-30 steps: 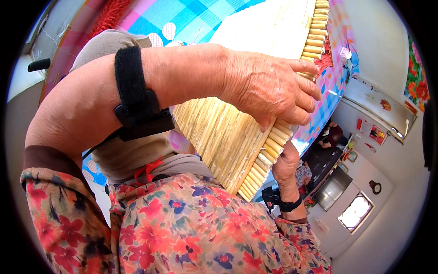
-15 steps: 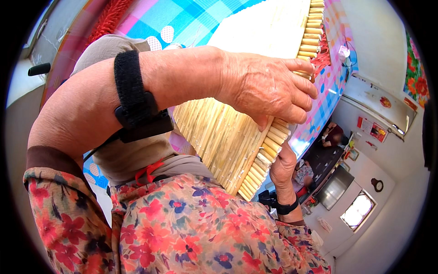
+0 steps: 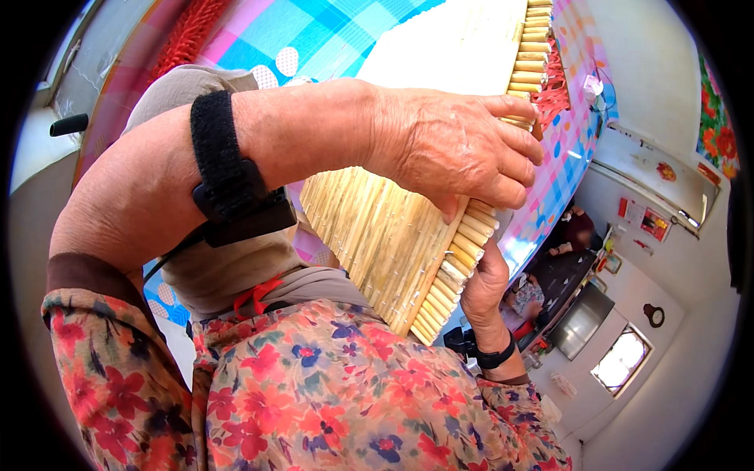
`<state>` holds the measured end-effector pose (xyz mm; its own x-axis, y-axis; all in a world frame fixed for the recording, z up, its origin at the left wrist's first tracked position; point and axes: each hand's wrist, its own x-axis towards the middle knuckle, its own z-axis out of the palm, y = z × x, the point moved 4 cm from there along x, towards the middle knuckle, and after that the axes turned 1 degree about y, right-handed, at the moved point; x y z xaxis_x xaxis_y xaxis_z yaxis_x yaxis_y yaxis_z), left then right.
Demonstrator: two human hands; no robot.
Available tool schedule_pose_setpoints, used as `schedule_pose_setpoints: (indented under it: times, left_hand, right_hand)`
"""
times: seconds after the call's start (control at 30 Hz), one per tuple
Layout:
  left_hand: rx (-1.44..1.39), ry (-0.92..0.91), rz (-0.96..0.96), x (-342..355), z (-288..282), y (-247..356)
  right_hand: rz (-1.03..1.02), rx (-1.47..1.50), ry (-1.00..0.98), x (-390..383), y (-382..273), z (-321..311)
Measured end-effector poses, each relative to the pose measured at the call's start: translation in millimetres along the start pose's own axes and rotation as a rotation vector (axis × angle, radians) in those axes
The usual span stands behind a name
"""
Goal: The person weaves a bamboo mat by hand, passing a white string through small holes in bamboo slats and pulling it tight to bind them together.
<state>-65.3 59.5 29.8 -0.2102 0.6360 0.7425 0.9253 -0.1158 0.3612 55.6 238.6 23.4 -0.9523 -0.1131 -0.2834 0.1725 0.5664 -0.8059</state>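
Observation:
A pale yellow mat of reed-like stalks (image 3: 369,228), bound side by side, lies across my lap and runs up to the far side, where sunlight washes it out. Its right edge is a row of cut stalk ends. My left hand (image 3: 463,149) reaches across the mat, with its fingers bent over that edge and its thumb pressed on the flat face near a thin strip. Lower down, my right hand (image 3: 488,286) holds the same edge from outside and below. The mat hides most of the right hand's fingers. Both wrists wear black straps.
A checked blue and pink cloth (image 3: 314,43) spreads under and beyond the mat. Red fringed material (image 3: 184,47) lies at the upper left, with more red strands (image 3: 554,82) past the mat's edge. Another person (image 3: 577,231) is in the background at right, near a dark table.
Both hands keep their hold on the mat's edge and have shifted only slightly to the left in view. The background has moved a little.

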Motion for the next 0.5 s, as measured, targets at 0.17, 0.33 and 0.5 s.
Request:
schedule_pose_setpoints:
  times: [0.17,0.33,0.5]
  left_hand:
    - [-0.011,-0.057,-0.016,4.1,1.4,-0.1]
    - [-0.003,-0.069,-0.021,1.7,1.0,-0.3]
    - [-0.013,-0.058,-0.009,1.9,3.1,-1.3]
  right_hand:
    - [0.075,0.057,-0.011,1.6,3.8,-6.0]
    - [-0.102,-0.209,-0.189,2.9,-2.0,-23.1]
    - [-0.008,-0.179,-0.226,1.6,-2.3,-24.4]
